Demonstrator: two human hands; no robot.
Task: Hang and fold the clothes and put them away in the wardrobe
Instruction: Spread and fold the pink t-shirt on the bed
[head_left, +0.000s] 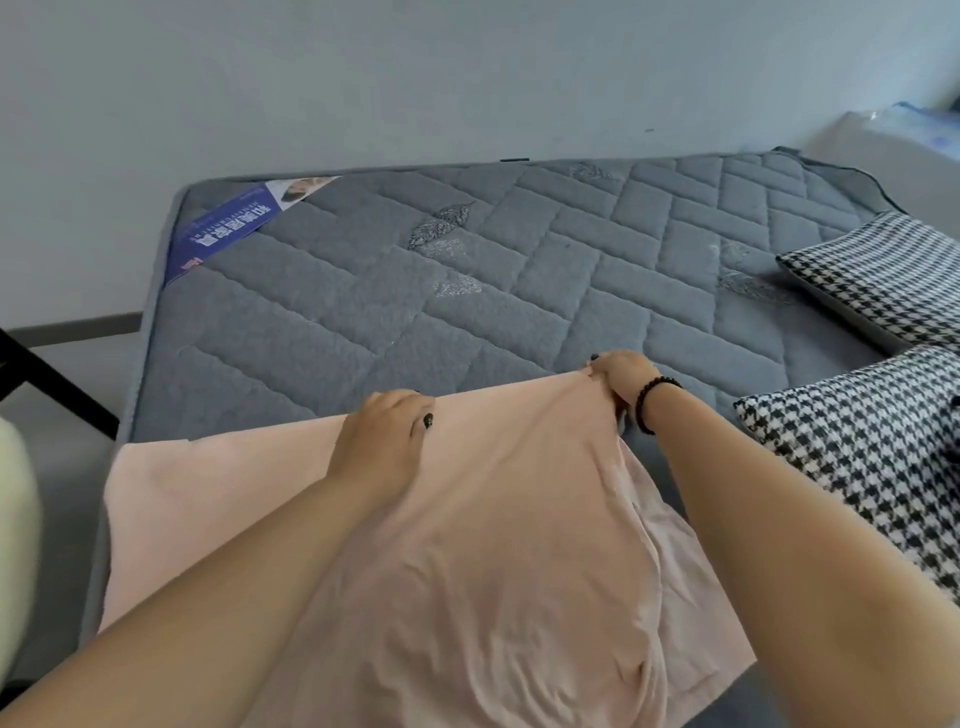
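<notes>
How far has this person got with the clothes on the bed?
Early on, it seems. Nothing folded or hung shows, and no wardrobe is in view. In hand: the pink garment lies spread on the grey mattress; the left hand and right hand both grip its far edge. Left: folding it, then the two houndstooth pieces lying to the right, then putting everything away.

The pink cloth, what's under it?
The pink cloth lies on the grey mattress, which shows all around it. The left hand and right hand grip its far edge. Whether anything else lies beneath is hidden by the fabric.
</notes>
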